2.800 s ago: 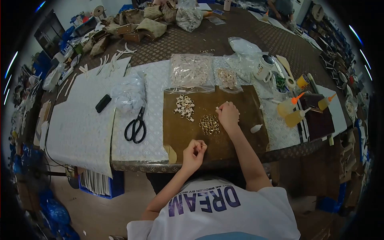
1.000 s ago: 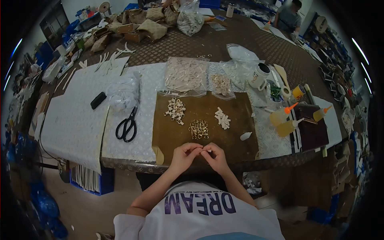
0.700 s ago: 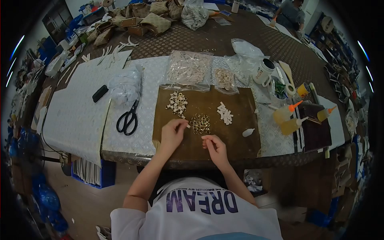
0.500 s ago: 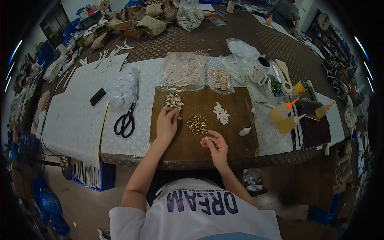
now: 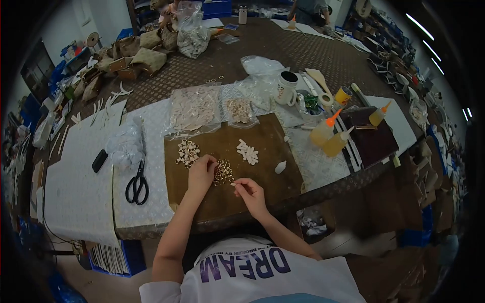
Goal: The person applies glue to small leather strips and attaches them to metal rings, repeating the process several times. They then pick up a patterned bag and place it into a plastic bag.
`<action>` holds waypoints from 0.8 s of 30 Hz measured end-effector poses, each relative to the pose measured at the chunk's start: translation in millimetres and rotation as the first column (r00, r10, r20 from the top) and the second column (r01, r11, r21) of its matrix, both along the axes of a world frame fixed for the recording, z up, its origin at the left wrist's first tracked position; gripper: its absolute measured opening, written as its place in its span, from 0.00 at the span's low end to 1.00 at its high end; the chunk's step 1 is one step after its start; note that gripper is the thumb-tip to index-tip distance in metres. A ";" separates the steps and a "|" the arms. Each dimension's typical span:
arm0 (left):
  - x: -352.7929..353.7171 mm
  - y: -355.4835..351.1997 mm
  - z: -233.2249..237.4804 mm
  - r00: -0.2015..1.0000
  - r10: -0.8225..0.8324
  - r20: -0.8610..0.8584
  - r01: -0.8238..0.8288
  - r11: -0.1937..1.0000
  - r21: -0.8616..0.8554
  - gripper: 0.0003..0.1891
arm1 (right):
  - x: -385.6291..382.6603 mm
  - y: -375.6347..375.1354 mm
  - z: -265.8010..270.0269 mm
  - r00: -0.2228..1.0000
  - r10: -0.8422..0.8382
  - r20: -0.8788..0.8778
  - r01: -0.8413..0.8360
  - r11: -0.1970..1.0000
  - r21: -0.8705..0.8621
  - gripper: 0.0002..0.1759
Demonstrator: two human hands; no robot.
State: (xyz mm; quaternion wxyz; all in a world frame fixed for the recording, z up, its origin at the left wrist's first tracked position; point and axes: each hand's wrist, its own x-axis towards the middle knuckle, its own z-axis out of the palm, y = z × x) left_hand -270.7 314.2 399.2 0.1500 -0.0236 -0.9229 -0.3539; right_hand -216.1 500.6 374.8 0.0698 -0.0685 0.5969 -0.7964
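My left hand [image 5: 202, 173] has its fingertips pressed together at the left edge of the pile of small gold metal rings [image 5: 223, 172]; whatever is between them is too small to tell. At the right of that pile, my right hand [image 5: 250, 196] pinches a small white strip [image 5: 234, 185]. Rings fitted with white pieces [image 5: 188, 153] form a heap behind my left hand. A pile of loose white strips [image 5: 247, 152] lies farther back on the brown mat [image 5: 273, 134].
Black scissors [image 5: 137, 189] lie left of the mat. Bags of pieces [image 5: 195, 107] sit behind it. At the right are a white mug [image 5: 286, 90], glue bottles [image 5: 323, 130] and a dark book [image 5: 369, 139]. Another person [image 5: 310, 7] is at the far side.
The view has turned, shifting the table leftward. My left hand has moved from the heap of fitted rings to the gold ring pile. My right hand still holds a white strip, now closer to the rings.
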 end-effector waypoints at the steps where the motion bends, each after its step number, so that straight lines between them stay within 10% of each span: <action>1: 5.3 2.8 2.8 0.998 -0.034 0.057 0.022 0.979 0.202 0.06 | 0.5 -0.8 3.1 0.999 -0.012 0.035 0.012 1.000 -0.014 0.06; 4: 31.8 7.5 8.4 0.952 -0.234 0.195 0.025 0.697 0.717 0.07 | -0.4 0.2 1.4 0.997 0.000 0.078 0.002 1.000 -0.027 0.07; 7: 61.9 15.4 23.0 0.912 -0.330 0.244 -0.036 0.529 0.848 0.08 | -1.3 1.6 10.2 0.989 0.041 0.142 -0.033 0.998 -0.060 0.08; 24: 101.1 7.8 14.2 0.842 -0.499 0.207 -0.047 0.314 0.948 0.11 | 11.4 10.1 27.9 0.852 0.392 0.346 -0.374 0.919 -0.120 0.08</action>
